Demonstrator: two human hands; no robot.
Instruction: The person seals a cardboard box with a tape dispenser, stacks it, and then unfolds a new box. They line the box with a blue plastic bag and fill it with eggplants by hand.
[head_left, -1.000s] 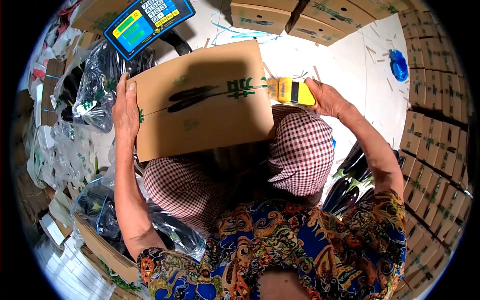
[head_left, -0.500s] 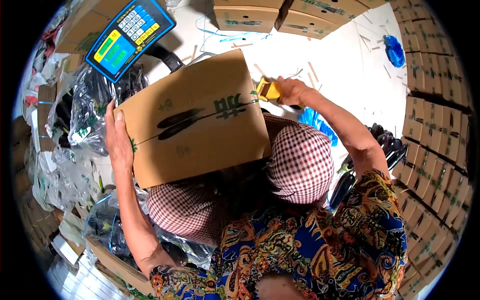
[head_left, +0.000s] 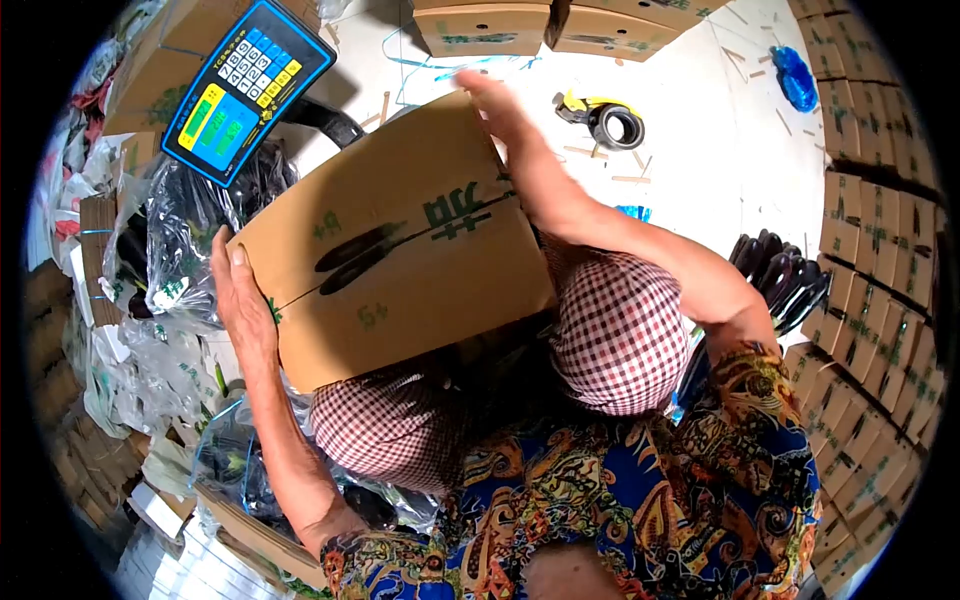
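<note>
A closed cardboard box (head_left: 400, 290) with printed eggplant shapes and green characters rests tilted over my checkered knees. My left hand (head_left: 245, 295) holds its left end, the thumb on the top edge and the fingers along the side. At the far right corner, my right hand (head_left: 505, 125) has its fingers stretched out and slightly blurred, right against the box's edge. Beyond it on the floor lies a yellow tape dispenser (head_left: 605, 117) with a roll of tape.
A scale display (head_left: 250, 92) stands at upper left, beside eggplants in clear plastic (head_left: 190, 230). Loose eggplants (head_left: 780, 280) lie to my right. Stacked cartons (head_left: 870, 300) line the right side, with more boxes (head_left: 480, 30) at the back. Blue plastic (head_left: 793, 80) and cardboard scraps lie about.
My right hand has let go of the tape dispenser, now on the floor, and moved up and left to the box's far corner. My left hand stays on the box.
</note>
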